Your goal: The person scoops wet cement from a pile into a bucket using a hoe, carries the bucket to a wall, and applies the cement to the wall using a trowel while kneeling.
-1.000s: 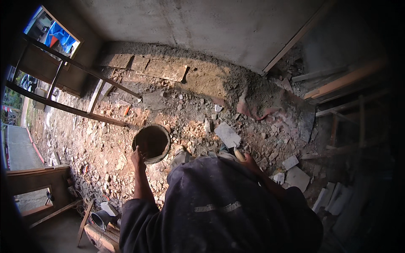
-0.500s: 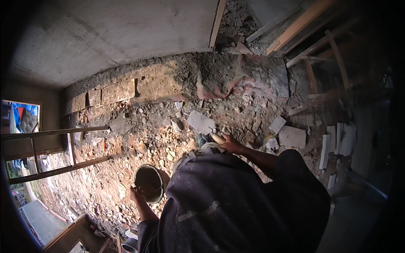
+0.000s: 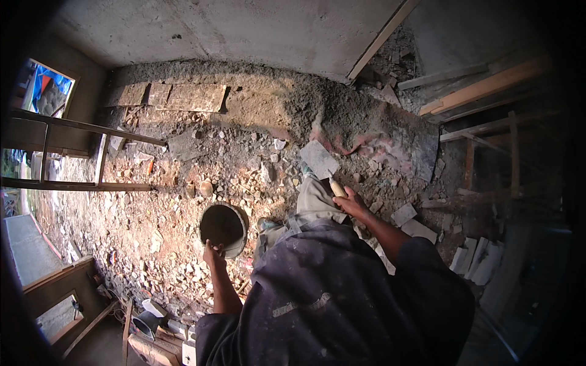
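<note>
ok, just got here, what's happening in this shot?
A person in a dark, dusty jacket stands over a rubble-strewn floor. Their left hand has a grip on the rim of a round dark metal pan. Their right hand holds a wooden-handled trowel with a flat grey blade, pointed toward a heaped band of grey mortar along the base of the wall. Pale broken tile pieces lie at the right.

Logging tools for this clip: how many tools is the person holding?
2: a round pan gripped at its rim by the left hand, and a trowel in the right hand.
</note>
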Demonstrator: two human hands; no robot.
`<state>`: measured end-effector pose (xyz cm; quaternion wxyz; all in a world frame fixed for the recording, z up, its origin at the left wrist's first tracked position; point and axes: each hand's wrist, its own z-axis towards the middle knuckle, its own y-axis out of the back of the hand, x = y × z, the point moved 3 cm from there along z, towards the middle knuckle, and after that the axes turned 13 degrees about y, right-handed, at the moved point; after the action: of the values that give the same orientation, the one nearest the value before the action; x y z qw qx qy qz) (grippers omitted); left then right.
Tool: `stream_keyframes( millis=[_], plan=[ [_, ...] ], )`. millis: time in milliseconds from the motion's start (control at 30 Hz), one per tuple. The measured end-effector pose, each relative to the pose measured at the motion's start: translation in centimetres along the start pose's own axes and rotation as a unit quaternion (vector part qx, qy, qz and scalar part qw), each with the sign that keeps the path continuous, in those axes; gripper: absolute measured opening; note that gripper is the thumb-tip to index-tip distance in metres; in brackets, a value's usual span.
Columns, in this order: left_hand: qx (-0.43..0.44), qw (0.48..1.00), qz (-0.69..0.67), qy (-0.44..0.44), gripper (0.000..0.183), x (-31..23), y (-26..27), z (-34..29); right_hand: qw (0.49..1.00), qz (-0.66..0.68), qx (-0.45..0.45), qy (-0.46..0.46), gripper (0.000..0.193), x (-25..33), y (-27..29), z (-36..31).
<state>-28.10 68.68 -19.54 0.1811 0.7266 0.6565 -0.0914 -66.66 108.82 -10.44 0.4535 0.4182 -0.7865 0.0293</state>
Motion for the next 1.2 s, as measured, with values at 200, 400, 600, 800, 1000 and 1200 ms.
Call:
stream_keyframes(
  millis=[200,400,600,800,1000,1200],
  plan=[
    [-0.031,0.999,-0.012,-0.035,0.029,-0.8,-6.1,0.0,0.988,-0.077,0.106,-0.078,0.069,0.5,4.6,11.5],
    [-0.147,0.988,-0.009,-0.056,0.033,-2.5,-12.0,0.3,0.984,-0.091,0.146,-0.045,0.044,-0.1,7.9,25.6],
    [-0.167,0.983,0.014,-0.071,0.029,-2.8,-17.6,5.3,0.983,-0.141,0.114,-0.011,0.036,-0.8,9.0,36.3],
    [-0.118,0.982,0.013,-0.150,0.034,-3.3,-21.2,13.9,0.983,-0.140,0.106,0.048,0.036,-2.3,4.2,46.4],
    [-0.056,0.966,-0.025,-0.253,0.034,-1.8,-24.9,21.5,0.939,-0.266,0.099,0.195,0.055,-3.3,-3.2,64.3],
    [-0.132,0.918,-0.020,-0.372,0.030,0.9,-21.1,26.1,0.914,-0.299,0.091,0.259,0.061,2.5,-14.2,75.9]
  ],
)
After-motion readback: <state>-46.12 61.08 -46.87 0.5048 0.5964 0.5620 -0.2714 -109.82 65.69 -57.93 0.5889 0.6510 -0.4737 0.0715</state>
